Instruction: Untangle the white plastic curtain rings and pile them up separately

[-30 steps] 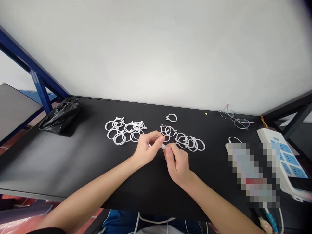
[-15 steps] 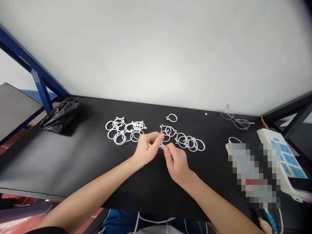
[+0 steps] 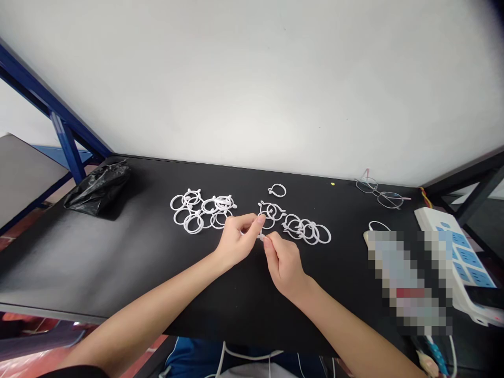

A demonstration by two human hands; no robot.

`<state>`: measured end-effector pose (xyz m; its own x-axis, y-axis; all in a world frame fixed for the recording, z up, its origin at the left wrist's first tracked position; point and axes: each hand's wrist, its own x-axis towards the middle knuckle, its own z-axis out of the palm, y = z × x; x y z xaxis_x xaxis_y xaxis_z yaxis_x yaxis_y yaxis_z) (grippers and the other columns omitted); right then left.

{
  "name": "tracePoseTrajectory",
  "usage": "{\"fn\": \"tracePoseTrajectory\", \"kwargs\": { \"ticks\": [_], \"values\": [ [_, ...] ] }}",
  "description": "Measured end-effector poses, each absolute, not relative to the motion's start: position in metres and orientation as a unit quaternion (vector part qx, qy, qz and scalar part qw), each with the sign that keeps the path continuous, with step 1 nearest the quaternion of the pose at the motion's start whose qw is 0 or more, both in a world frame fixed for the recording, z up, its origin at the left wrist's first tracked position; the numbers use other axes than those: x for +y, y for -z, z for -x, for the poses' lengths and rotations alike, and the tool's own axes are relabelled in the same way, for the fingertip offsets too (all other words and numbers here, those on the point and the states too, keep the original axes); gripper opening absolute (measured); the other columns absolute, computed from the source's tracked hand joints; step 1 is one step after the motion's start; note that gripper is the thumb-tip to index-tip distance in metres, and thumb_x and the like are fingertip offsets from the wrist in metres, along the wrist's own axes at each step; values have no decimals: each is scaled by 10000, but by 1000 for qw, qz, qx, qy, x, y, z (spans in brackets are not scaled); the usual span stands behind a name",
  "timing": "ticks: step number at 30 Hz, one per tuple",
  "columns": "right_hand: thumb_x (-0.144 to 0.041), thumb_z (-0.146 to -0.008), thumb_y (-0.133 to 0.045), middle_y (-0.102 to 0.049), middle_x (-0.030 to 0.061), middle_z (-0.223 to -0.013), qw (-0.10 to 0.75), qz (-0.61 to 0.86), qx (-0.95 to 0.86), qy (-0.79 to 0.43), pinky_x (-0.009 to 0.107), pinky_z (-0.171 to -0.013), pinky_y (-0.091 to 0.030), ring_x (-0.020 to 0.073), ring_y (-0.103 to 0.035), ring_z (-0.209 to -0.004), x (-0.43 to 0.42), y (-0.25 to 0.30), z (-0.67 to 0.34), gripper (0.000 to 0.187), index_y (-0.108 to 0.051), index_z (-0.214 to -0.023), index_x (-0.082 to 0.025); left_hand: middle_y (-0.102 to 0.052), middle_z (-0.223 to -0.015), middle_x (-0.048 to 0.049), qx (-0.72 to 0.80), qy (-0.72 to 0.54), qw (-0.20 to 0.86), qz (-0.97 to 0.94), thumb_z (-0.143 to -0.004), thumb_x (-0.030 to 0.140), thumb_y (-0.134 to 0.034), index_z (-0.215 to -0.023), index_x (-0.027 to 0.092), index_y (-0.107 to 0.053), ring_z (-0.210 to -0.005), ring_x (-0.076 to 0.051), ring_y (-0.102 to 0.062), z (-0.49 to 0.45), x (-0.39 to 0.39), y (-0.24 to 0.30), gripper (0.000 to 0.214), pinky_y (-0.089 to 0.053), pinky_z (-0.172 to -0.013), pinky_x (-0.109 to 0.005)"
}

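My left hand [image 3: 240, 239] is closed on a white plastic ring [image 3: 260, 237], most of it hidden by the fingers. Close on its right, my right hand [image 3: 284, 260] pinches the same ring between thumb and forefinger, near its end. Beyond my left hand lies a loose pile of white rings [image 3: 193, 224], with small knobs at their ends. A second group of rings [image 3: 323, 234] spreads to the right of my right hand. A few more rings [image 3: 276, 212] lie just past my fingertips, and a lone ring [image 3: 279, 190] rests farther back.
A crumpled black plastic bag [image 3: 98, 189] sits at the table's left. Eyeglasses [image 3: 389, 199] lie at the back right. A white power strip [image 3: 464, 257] and a blurred-out device [image 3: 405, 283] with cables occupy the right side. The wall [image 3: 252, 94] borders the black table [image 3: 165, 273].
My right hand has shifted very slightly to the left, closer to my left hand. The rings on the table lie as before.
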<state>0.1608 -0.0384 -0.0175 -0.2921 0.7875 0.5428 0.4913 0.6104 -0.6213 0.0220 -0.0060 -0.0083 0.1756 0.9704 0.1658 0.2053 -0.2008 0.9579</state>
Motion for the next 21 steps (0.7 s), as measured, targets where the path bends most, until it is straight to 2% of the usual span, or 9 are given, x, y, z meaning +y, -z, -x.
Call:
{"fn": "tracePoseTrajectory", "kwargs": {
  "ticks": [12,16,21],
  "values": [
    [-168,-989,-326,-329,-63,-538,426,414,-781,-194,245,-455,-226,85,-309,-429,-40,18,-161,284,-334,-710,-223,-319,-523,38,458,-430,438,-643,-932,509,-407,-561,156,-461,-504,-85,-242,-21,-6,6,515,-204,-489,-247],
    [-174,-989,-326,-353,-59,-549,428,413,-771,-230,233,-461,-263,85,-337,-443,-41,20,-161,268,-359,-727,-219,-322,-502,41,451,-426,440,-649,-932,506,-402,-570,154,-493,-491,-85,-264,-20,-4,4,513,-216,-488,-247],
    [-205,-999,-323,-360,-61,-553,427,418,-751,-281,230,-464,-297,86,-354,-449,-43,22,-160,236,-419,-784,-209,-359,-487,43,428,-429,514,-607,-929,542,-397,-615,154,-539,-466,-84,-327,-19,-2,9,520,-280,-474,-234]
  ]
}}
